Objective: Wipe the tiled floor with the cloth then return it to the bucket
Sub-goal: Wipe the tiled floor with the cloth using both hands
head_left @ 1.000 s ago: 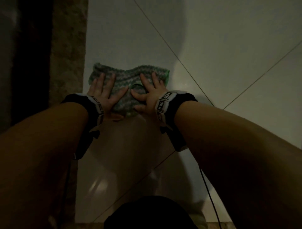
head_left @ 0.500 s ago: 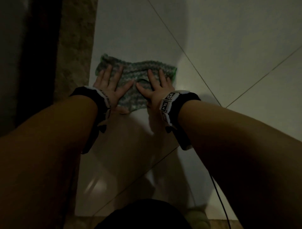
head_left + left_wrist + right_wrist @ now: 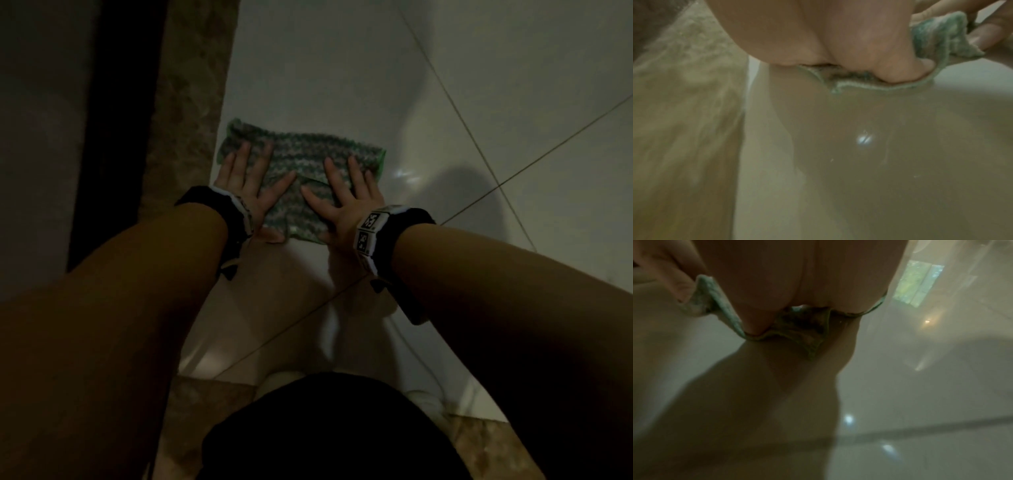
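Under both palms, cloth [image 3: 301, 164] is lying on floor [image 3: 342, 68]; left hand [image 3: 253, 192] and right hand [image 3: 346, 198] fingers splayed flat, pressing. Soft, limp, probably damp; best pinched beyond fingertips.

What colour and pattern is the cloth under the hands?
The cloth is knitted in green and pale grey-pink stripes with a brighter green edge; the head view shows it best.
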{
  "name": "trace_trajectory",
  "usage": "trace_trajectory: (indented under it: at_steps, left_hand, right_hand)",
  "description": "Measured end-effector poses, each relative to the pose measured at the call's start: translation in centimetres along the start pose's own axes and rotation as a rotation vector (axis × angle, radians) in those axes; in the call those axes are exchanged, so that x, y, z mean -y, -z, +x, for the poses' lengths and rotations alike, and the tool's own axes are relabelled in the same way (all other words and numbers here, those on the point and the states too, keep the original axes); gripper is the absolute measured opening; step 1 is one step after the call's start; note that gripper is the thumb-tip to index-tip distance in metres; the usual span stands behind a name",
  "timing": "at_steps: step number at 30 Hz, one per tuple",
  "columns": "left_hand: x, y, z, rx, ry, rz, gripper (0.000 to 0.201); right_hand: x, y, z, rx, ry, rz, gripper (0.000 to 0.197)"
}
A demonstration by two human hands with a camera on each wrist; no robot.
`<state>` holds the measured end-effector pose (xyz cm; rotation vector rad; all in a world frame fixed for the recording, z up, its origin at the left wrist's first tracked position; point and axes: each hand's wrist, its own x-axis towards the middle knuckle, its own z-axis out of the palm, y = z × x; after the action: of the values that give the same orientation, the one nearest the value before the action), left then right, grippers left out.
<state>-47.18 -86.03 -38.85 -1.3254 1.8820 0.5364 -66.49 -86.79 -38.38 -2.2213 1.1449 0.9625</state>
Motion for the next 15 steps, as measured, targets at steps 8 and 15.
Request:
trace_trajectory:
  at_steps: [8, 15]
  left_hand:
    - [-1.9, -4.5, -4.1, 0.051, -0.017, 0.01, 0.108]
    - [-3.4, -7.3, -6.4, 0.086, -0.009, 0.08, 0.109]
  right_hand:
    - [3.3, -3.6, -3.4, 0.039, 0.038, -0.052, 0.084]
    - [5.6, -6.5, -5.4, 0.082, 0.047, -0.096, 0.086]
